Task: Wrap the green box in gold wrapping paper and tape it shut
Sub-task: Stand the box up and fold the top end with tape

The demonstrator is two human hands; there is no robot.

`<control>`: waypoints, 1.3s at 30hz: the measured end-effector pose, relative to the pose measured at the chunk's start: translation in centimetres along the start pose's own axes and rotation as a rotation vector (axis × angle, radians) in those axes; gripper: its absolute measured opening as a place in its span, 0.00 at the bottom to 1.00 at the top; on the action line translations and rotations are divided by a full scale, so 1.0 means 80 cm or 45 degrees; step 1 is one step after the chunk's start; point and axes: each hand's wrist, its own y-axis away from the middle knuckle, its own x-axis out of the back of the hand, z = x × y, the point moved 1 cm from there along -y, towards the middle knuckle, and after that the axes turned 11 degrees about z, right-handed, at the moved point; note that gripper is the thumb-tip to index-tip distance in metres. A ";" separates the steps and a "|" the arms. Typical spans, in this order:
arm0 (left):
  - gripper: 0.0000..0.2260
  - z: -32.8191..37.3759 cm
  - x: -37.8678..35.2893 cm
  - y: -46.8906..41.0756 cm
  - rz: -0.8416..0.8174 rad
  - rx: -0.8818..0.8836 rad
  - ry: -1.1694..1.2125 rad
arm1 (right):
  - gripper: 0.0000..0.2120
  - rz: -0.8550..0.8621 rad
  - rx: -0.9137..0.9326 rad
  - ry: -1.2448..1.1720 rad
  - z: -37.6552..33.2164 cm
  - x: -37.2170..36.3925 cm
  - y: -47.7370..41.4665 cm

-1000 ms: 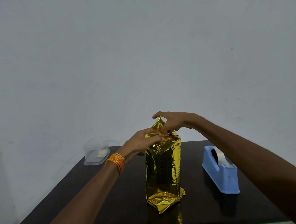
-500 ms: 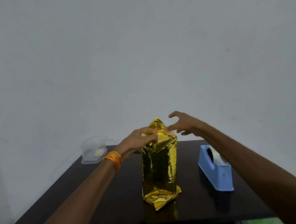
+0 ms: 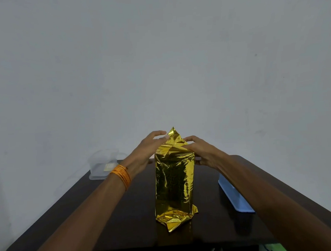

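The box, fully covered in gold wrapping paper (image 3: 174, 181), stands upright in the middle of the dark table (image 3: 116, 221); no green shows. Crumpled folded paper sticks out at its bottom, and a pointed flap rises at its top. My left hand (image 3: 148, 151) is at the top left, its straight fingers touching the pointed flap. My right hand (image 3: 201, 152) holds the top right corner, one digit lying along the top fold and the others curled down the right side.
A blue tape dispenser (image 3: 233, 197) sits right of the box, largely hidden behind my right forearm. A clear plastic container (image 3: 103, 164) stands at the table's back left corner. A plain wall rises behind the table.
My right hand, which had lifted off to the right, has come back onto the box's top right corner. My left fingers have shifted up to the pointed flap.
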 end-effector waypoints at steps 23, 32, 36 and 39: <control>0.24 -0.008 -0.013 -0.019 0.149 0.152 0.122 | 0.18 -0.055 -0.010 -0.064 0.009 -0.002 -0.003; 0.15 -0.016 -0.013 -0.006 0.328 0.156 0.282 | 0.18 0.005 0.043 -0.063 0.000 -0.002 0.010; 0.15 -0.018 0.001 0.004 0.514 0.052 0.332 | 0.24 0.064 0.152 -0.018 -0.008 -0.004 0.016; 0.13 0.010 0.012 0.011 0.673 -0.095 0.274 | 0.27 0.144 0.182 -0.088 -0.008 0.001 0.017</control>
